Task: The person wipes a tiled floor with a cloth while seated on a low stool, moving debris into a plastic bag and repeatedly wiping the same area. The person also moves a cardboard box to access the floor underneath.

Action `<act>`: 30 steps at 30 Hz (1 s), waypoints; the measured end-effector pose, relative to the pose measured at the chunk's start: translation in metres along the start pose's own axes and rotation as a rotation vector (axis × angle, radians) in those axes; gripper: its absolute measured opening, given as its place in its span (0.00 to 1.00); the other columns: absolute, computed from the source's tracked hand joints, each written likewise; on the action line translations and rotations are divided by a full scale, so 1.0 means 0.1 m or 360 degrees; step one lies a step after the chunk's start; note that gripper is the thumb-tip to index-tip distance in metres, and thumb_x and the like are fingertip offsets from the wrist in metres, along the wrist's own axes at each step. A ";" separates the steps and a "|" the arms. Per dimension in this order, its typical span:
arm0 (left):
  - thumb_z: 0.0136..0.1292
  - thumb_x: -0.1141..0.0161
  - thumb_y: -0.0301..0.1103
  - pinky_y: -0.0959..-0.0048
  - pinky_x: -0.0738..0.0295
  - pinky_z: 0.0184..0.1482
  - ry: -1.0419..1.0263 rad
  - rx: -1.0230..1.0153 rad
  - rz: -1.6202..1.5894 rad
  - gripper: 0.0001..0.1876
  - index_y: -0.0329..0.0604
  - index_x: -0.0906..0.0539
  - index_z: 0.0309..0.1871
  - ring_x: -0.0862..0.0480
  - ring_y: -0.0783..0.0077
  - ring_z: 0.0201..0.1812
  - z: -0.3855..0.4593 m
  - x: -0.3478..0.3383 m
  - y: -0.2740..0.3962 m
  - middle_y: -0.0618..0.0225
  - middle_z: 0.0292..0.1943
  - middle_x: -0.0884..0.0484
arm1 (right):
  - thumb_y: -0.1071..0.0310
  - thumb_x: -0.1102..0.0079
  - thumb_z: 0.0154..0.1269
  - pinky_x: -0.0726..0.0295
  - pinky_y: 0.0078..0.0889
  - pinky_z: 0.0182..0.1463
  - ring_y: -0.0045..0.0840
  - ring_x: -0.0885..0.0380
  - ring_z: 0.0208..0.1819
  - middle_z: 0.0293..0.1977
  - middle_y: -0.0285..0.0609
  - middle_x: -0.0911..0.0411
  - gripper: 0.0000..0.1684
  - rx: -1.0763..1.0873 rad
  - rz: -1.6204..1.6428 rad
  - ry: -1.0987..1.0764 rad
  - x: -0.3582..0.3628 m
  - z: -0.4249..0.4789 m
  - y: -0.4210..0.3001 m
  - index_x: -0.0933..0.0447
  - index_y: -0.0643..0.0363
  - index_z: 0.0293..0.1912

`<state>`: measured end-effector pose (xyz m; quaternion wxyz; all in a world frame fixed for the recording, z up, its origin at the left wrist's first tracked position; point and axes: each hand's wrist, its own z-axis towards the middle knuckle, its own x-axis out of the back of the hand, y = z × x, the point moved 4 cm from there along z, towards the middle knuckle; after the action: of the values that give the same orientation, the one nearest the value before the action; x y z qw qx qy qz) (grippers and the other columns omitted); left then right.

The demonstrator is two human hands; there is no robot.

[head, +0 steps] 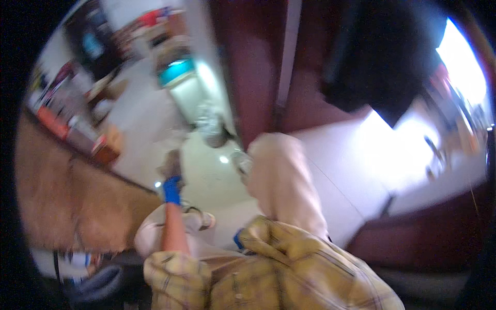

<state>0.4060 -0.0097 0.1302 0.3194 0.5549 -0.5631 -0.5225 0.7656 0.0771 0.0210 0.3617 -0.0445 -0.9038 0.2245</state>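
My left hand [169,164] hangs low over the pale tiled floor [217,182], blurred, in what looks like a grey glove. A blue band [171,190] circles its wrist, and whether it holds anything cannot be made out. My right hand is out of view; beside the yellow checked sleeve [271,240] a bit of blue band [238,239] shows. Below me are my legs in light trousers [285,178] and a sandal-like shoe [201,217].
A brown surface [69,193] lies at the left. Dark red panels [255,69] rise ahead, with a teal-topped box [178,71] and a silvery wrapped object [209,122] beside them. A large black shape [379,58] hangs at the upper right. Blurred goods [58,116] stand at the upper left.
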 end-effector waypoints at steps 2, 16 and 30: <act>0.61 0.39 0.34 0.74 0.30 0.28 0.0084 0.0180 -0.0034 0.13 0.43 0.17 0.49 0.24 0.74 0.28 -0.26 0.42 0.15 0.71 0.33 0.21 | 0.53 0.49 0.68 0.22 0.44 0.53 0.44 0.20 0.51 0.47 0.49 0.18 0.19 0.0013 0.0086 0.0019 -0.11 -0.11 -0.23 0.17 0.53 0.48; 0.62 0.43 0.27 0.66 0.24 0.44 -0.0466 0.0273 -0.0041 0.24 0.36 0.24 0.63 0.21 0.64 0.44 0.01 0.41 0.22 0.61 0.49 0.20 | 0.53 0.49 0.70 0.21 0.43 0.53 0.42 0.20 0.49 0.46 0.49 0.18 0.19 -0.0015 0.0605 0.0200 0.11 -0.27 -0.04 0.18 0.54 0.48; 0.60 0.36 0.29 0.68 0.21 0.44 0.0632 0.0490 0.0390 0.19 0.38 0.18 0.55 0.18 0.67 0.39 0.41 0.06 -0.42 0.64 0.42 0.16 | 0.53 0.49 0.71 0.21 0.42 0.52 0.40 0.19 0.47 0.45 0.49 0.18 0.19 0.0026 0.1223 -0.0371 -0.45 -0.31 -0.18 0.18 0.55 0.48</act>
<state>0.3783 0.0008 0.0786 0.3963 0.6161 -0.6252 -0.2693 0.8208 0.0619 0.0200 0.1468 -0.3507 -0.8544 0.3542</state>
